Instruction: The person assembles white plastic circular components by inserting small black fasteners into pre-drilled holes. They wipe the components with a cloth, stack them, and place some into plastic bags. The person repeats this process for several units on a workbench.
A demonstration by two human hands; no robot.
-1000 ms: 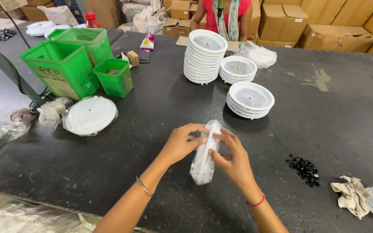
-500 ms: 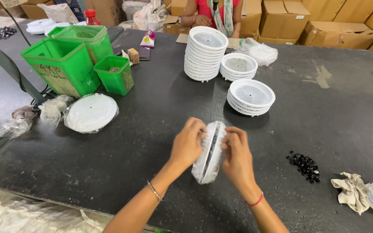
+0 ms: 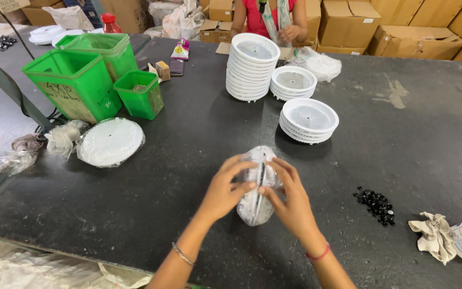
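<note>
My left hand (image 3: pixel 224 188) and my right hand (image 3: pixel 291 195) together grip a white round plastic disc in a clear plastic bag (image 3: pixel 256 204), held on edge just above the black table (image 3: pixel 413 139). The left fingers press its left face, the right fingers its right face. Beyond the hands stand three stacks of white round discs: a tall stack (image 3: pixel 251 66), a short stack (image 3: pixel 293 82) and a low stack (image 3: pixel 309 120). A bagged white disc (image 3: pixel 110 142) lies flat at the left.
Green bins (image 3: pixel 75 83) and a small green tub (image 3: pixel 139 94) stand at the left. A pile of small black parts (image 3: pixel 376 204) and a crumpled cloth (image 3: pixel 435 235) lie at the right. Another person (image 3: pixel 269 19) stands across the table before cardboard boxes (image 3: pixel 408 33).
The bagged disc has stayed on edge between my hands. Both hands have shifted their grip and my fingers now close over the bag's near edge.
</note>
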